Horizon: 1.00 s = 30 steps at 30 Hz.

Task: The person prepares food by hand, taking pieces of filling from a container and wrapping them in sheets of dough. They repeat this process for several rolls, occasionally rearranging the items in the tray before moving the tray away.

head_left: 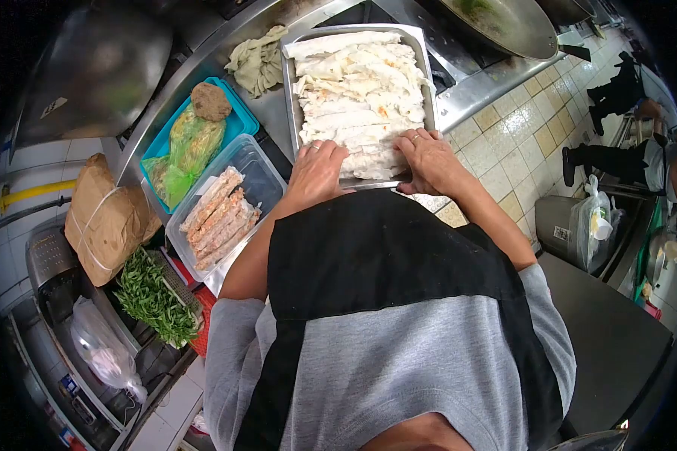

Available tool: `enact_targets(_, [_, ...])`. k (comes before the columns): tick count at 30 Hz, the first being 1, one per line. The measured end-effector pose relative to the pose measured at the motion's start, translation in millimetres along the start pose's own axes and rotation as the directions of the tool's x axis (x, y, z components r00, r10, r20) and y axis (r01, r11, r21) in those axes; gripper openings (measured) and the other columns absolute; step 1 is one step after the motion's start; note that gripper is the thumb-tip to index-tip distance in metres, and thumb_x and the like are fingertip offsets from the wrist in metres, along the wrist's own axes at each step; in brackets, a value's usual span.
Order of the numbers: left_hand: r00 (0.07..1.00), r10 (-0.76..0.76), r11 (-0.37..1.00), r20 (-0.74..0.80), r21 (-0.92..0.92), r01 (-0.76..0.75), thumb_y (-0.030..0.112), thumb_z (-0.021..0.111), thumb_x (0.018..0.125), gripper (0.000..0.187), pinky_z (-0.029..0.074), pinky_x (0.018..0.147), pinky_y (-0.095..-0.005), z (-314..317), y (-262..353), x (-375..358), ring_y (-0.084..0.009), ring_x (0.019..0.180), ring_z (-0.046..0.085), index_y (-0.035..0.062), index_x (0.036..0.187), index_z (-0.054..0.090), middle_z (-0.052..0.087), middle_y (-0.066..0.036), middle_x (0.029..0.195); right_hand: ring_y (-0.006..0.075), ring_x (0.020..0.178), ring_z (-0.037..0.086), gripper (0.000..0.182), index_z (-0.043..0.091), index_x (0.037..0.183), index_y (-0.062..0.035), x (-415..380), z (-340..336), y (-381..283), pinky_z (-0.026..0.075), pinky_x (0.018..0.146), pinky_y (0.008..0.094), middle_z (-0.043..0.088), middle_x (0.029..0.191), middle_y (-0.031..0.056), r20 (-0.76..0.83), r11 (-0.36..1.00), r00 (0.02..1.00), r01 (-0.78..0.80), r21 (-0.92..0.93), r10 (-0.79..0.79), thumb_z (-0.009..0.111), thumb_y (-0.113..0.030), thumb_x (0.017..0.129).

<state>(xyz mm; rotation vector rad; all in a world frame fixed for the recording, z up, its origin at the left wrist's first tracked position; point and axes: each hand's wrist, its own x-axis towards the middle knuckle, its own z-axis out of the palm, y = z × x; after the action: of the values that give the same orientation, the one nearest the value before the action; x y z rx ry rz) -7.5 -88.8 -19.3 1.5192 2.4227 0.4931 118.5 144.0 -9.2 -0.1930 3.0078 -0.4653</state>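
A metal tray [287, 83] on the steel counter holds several long white rolls [361, 124], lying side by side. Their soft, sheet-like wrapping is torn on top, and orange bits show. At the tray's near end, my left hand [316, 167] is curled over the left end of the nearest white roll. My right hand [431, 161] bends its fingers over that roll's right end, with its thumb low by the tray rim. Left of my left arm, a clear plastic box [267, 169] contains several orange-and-pale rolls [222, 218].
Left stand a turquoise tray [241, 105] with a green plastic bag [192, 154], a crumpled cloth [256, 60], a brown paper package [101, 218] and leafy greens [154, 297]. A large pan [504, 26] sits upper right. Other people [628, 158] are at far right.
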Motion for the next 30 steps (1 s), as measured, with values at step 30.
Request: enact_targets(30, [0.992, 0.116, 0.992, -0.051, -0.049, -0.118, 0.035, 0.088, 0.056, 0.070, 0.039, 0.086, -0.0433, 16, 2, 9, -0.0321, 0.104, 0.053, 0.0068, 0.113, 0.058, 0.054, -0.011, 0.105, 0.0295, 0.105, 0.054, 0.070, 0.053, 0.109, -0.0081, 0, 10, -10, 0.038, 0.092, 0.0424, 0.057, 0.105, 0.0096, -0.010, 0.995, 0.999, -0.049, 0.088, 0.050, 0.087, -0.032, 0.053])
